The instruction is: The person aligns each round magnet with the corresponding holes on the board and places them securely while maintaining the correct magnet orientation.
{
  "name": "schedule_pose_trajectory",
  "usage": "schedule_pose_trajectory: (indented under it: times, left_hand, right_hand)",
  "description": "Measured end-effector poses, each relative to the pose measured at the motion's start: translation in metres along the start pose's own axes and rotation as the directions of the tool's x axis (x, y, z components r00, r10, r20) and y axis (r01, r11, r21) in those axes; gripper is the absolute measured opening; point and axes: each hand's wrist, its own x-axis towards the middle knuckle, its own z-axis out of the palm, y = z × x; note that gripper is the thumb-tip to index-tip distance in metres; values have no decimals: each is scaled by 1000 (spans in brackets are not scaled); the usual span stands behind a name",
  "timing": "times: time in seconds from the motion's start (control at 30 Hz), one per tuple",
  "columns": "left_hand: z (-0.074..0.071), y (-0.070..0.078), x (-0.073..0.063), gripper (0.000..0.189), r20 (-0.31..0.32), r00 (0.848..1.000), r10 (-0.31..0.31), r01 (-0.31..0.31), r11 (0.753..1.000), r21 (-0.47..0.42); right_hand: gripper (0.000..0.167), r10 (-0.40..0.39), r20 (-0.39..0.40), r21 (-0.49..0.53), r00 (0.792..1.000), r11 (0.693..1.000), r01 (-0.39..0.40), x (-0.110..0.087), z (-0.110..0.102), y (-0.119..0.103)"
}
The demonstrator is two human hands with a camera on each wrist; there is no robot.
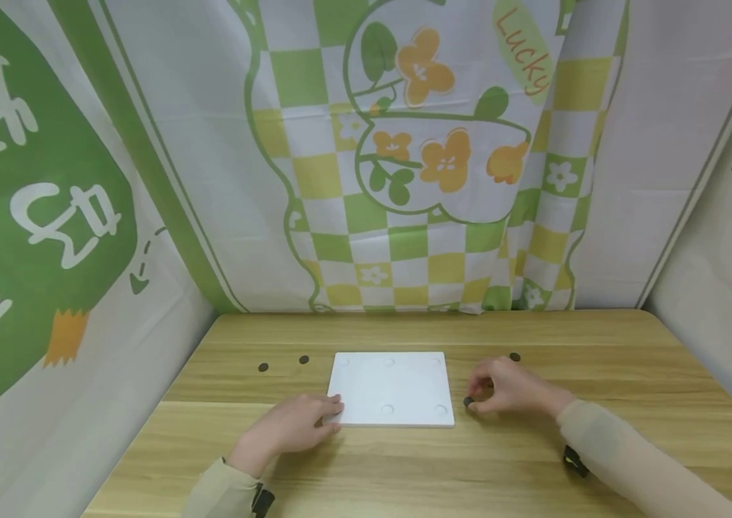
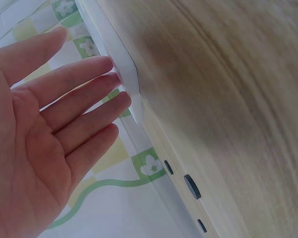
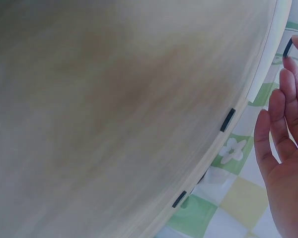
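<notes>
While your left hand (image 1: 293, 423), fingers extended, touches the white board (image 1: 398, 387) | your right hand (image 1: 511, 388) pinches a black disc (image 1: 467, 402) beside it | best brace the board, pinch lightly.

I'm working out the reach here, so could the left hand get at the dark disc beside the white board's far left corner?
Probably yes. The left hand grips nothing, merely touching the white board, and nothing visible stands between it and the dark disc in the head view.
</notes>
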Motion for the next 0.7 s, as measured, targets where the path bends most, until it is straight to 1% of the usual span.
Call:
schedule_pose_trajectory:
  times: [0.17,0.33,0.6,0.7]
  left_hand:
    - [1,-1,0,39,7,1000,-4,4,1000,-7]
    - [0,0,0,39,9,1000,-1,1,1000,-9]
    - [-1,1,0,39,12,1000,-5,5,1000,-7]
    - [0,0,0,39,8,1000,-3,3,1000,3]
  right_hand:
    - [14,-39,-10,-5,999,999,39,3,4,0]
    - [14,-52,8,-14,999,999,52,7,5,-2]
    - [14,-18,32,-23,999,1000,19,15,6,-7]
    - [14,-8,43,-9,999,1000,9,18,6,-9]
